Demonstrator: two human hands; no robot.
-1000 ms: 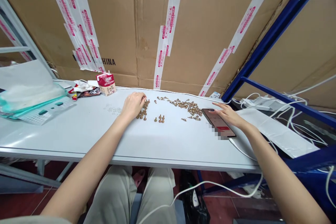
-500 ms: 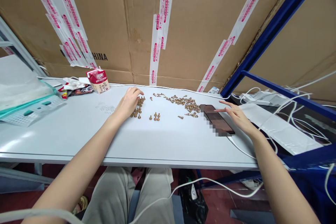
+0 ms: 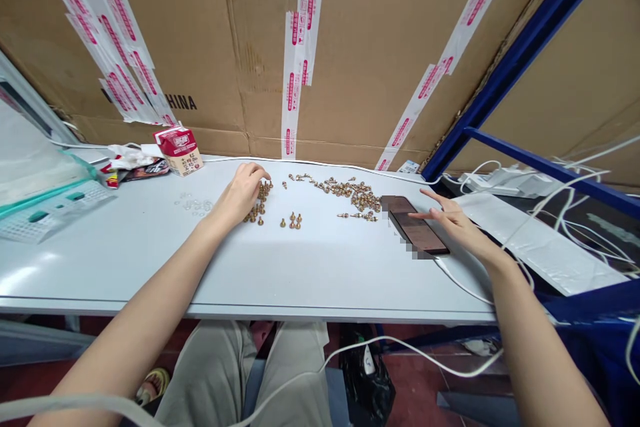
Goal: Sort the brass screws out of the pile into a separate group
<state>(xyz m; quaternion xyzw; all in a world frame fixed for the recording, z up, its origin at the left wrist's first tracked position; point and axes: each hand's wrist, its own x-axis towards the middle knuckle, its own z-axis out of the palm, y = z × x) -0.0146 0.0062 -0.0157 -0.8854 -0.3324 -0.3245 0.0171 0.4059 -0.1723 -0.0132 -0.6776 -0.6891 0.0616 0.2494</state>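
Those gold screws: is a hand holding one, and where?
The right hand holds nothing; its fingers spread over the phone. The left hand curls over the screws; I cannot tell if it holds one.

The screws (image 3: 356,197) are brass-toned metal with a glossy finish. The tabletop (image 3: 320,273) is smooth, pale laminate; the corrugated cardboard (image 3: 380,60) behind is matt.

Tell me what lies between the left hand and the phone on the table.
In the head view, a small upright group of brass screws and a larger heap of brass screws lie between the left hand and the phone.
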